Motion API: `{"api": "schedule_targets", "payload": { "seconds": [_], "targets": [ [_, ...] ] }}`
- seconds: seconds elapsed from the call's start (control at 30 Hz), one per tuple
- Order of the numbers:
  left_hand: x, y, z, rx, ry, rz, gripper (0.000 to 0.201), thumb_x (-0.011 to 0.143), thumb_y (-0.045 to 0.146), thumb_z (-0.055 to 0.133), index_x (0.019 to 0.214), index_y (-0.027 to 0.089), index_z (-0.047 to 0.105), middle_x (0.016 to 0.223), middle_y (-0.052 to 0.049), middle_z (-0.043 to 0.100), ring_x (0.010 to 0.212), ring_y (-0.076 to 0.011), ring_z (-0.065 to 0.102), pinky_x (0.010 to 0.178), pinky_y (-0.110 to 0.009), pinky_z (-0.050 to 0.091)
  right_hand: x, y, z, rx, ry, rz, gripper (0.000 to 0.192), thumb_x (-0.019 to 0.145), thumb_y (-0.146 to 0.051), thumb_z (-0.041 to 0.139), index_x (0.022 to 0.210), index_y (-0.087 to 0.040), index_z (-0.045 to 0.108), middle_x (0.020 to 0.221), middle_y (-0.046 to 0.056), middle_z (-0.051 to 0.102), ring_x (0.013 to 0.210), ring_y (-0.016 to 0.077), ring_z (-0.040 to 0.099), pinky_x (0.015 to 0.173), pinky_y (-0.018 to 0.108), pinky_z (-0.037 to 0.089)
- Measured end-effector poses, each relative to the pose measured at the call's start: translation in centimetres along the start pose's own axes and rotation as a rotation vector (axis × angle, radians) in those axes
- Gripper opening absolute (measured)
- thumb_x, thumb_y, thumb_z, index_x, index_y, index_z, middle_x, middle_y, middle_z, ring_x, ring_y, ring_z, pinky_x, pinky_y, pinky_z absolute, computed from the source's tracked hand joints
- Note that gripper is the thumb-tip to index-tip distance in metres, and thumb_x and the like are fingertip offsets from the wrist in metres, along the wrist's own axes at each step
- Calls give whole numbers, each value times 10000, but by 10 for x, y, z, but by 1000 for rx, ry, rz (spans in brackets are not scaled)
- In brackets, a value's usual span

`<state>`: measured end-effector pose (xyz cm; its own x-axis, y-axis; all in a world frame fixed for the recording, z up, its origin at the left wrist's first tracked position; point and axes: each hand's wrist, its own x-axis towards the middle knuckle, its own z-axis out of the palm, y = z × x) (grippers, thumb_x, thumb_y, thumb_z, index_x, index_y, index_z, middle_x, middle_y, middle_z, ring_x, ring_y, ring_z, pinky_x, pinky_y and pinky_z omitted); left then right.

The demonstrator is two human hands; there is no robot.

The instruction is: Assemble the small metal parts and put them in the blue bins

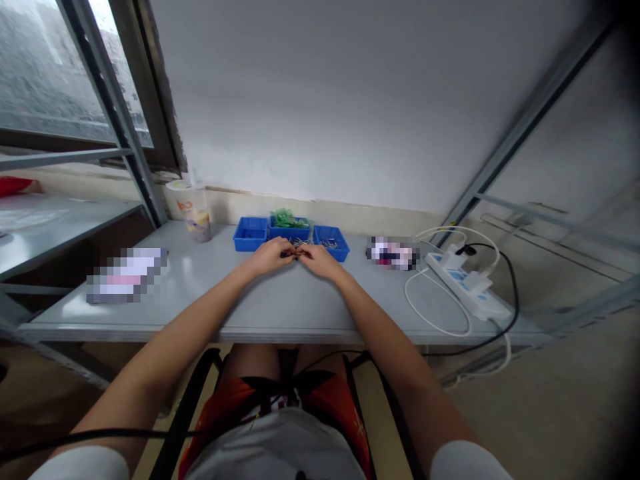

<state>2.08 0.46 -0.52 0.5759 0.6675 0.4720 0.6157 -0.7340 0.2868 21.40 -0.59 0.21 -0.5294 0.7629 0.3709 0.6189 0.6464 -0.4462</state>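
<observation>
My left hand (274, 255) and my right hand (317, 259) meet over the middle of the grey table, fingertips pinched close together. Between them are small dark pieces (289, 254), too small to name. Just beyond the hands stand blue trays. The left blue tray (251, 233) has a dark inside with little visible in it. Green plastic pieces (286, 219) fill the middle blue tray (289, 233). In the right blue tray (342, 252) lie several small shiny metal parts (328, 243). More metal parts show right behind my fingers, partly hidden by them.
A plastic drink cup (196, 212) with a straw stands at the back left. Blurred-out flat objects lie at the left (127, 275) and right (393, 253). A white power strip (467, 287) with plugs and loose cables occupies the right end of the grey table (290, 310).
</observation>
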Motion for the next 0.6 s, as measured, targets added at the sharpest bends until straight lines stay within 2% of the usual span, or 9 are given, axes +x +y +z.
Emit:
{"api": "schedule_targets", "payload": {
  "seconds": [0.13, 0.27, 0.6],
  "targets": [
    [1, -1, 0, 14, -13, 4, 202, 854, 270, 548, 976, 180, 681, 893, -62, 651, 884, -199, 563, 760, -291, 429, 0, 3, 1, 12, 5, -2, 188, 859, -188, 490, 940, -160, 658, 793, 22, 654, 697, 120, 542, 672, 217, 360],
    [1, -2, -1, 31, -28, -39, 185, 840, 266, 556, 936, 186, 691, 890, -55, 659, 874, -197, 576, 768, -288, 435, 1, 10, 1, 69, 31, 14, 197, 867, -236, 515, 1004, -163, 637, 791, 18, 657, 706, 121, 560, 673, 215, 380],
    [1, -3, -2, 46, -35, -63, 154, 817, 222, 555, 853, 166, 695, 842, -54, 670, 799, -187, 589, 695, -265, 426, 1, 10, -2, 28, 27, -24, 181, 886, -280, 532, 935, -165, 663, 827, 34, 673, 738, 125, 573, 688, 221, 384]
  ]
}}
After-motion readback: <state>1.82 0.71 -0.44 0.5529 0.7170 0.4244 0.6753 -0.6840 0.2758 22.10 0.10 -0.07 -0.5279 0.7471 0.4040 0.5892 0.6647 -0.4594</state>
